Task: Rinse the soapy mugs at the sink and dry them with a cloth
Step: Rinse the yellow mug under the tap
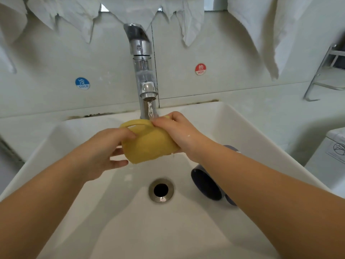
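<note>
I hold a yellow mug (pixel 149 144) tilted on its side over the white sink (pixel 61 139), handle up, under the stream running from the chrome tap (pixel 144 71). My left hand (pixel 110 146) grips the mug's open end, thumb on top and fingers underneath. My right hand (pixel 175 131) wraps round its base end, fingers near the handle where the water lands. A dark blue mug (pixel 205 182) lies on its side in the basin to the right of the drain, partly hidden by my right forearm.
The drain (pixel 161 190) sits in the middle of the basin. White cloths (pixel 261 25) hang along the wall above. Cold (pixel 82 83) and hot (pixel 200 69) stickers flank the tap. A metal rack (pixel 324 71) is at right, a white appliance (pixel 334 156) below it.
</note>
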Available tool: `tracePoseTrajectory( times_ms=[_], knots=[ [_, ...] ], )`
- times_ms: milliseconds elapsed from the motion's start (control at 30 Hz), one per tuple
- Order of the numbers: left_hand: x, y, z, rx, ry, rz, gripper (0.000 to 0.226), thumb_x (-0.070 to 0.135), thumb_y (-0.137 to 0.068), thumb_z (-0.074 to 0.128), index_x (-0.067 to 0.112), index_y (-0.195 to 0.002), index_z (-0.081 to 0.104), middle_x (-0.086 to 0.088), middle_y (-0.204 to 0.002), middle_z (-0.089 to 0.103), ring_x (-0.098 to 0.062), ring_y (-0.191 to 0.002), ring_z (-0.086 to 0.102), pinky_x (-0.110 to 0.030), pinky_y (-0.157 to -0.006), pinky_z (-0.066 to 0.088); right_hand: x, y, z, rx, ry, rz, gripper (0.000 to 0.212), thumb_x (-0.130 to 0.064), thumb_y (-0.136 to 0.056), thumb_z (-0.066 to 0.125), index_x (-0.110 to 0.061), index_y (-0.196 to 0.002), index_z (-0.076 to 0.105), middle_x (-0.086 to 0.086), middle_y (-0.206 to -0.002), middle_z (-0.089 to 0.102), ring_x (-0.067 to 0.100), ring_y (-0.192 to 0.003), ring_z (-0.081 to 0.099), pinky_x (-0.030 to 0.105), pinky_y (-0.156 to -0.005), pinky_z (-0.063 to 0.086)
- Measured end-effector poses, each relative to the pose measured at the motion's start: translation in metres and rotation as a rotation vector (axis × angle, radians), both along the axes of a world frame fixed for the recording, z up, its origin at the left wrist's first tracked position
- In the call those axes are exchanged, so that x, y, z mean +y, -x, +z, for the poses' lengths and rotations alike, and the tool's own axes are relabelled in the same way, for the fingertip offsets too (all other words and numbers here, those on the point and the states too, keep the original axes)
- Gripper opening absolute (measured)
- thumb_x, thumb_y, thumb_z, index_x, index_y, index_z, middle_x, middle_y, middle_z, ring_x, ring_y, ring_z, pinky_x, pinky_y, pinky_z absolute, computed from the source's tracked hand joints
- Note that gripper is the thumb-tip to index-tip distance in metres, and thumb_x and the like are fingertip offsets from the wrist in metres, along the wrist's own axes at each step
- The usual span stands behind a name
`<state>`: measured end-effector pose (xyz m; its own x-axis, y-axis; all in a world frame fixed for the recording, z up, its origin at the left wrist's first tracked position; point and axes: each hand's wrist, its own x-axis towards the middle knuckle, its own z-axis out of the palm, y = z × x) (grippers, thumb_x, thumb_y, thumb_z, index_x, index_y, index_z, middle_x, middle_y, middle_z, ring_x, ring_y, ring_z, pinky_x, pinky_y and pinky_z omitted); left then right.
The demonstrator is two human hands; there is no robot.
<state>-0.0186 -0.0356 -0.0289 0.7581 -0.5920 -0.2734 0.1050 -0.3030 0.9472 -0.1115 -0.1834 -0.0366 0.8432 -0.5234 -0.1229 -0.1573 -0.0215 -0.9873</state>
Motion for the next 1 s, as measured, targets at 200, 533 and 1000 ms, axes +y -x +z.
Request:
tracePoseTrajectory(
  times_ms=[200,533,1000],
  knots=[
    [0.016,-0.011,-0.006,0.575,0.226,-0.162,0.067,0.052,-0.072,0.054,0.007,-0.122,0.062,-0.019,-0.119,0.064,-0.045,-0.11,0.06,-0.063,-0.083,0.05,-0.004,0.001,0.002,-0.041,0.021,0.044,0.028,-0.039,-0.083,0.069,-0.023,-0.098,0.052,0.002,-0.106,0.063,0.021,-0.097,0.063,0.044,-0.086,0.056],
    [-0.016,0.018,-0.022,0.25,0.258,0.001,0.039,0.031,-0.089,0.064,0.019,-0.125,0.054,-0.008,-0.115,0.065,-0.024,-0.097,0.067,-0.038,-0.067,0.06,0.007,-0.003,-0.006,0.048,0.212,-0.061,0.038,-0.052,-0.094,0.046,-0.02,-0.112,0.052,-0.002,-0.098,0.056,0.022,-0.09,0.058,0.042,-0.073,0.057],
    [-0.011,0.013,-0.023,0.064,0.317,0.002,0.023,0.034,-0.092,0.058,0.03,-0.114,0.052,-0.002,-0.113,0.063,-0.019,-0.094,0.068,-0.035,-0.075,0.057,0.008,-0.004,-0.011,-0.056,0.128,0.007,0.042,-0.055,-0.086,0.059,-0.026,-0.115,0.052,-0.002,-0.104,0.06,0.02,-0.092,0.063,0.037,-0.072,0.057]
  ],
)
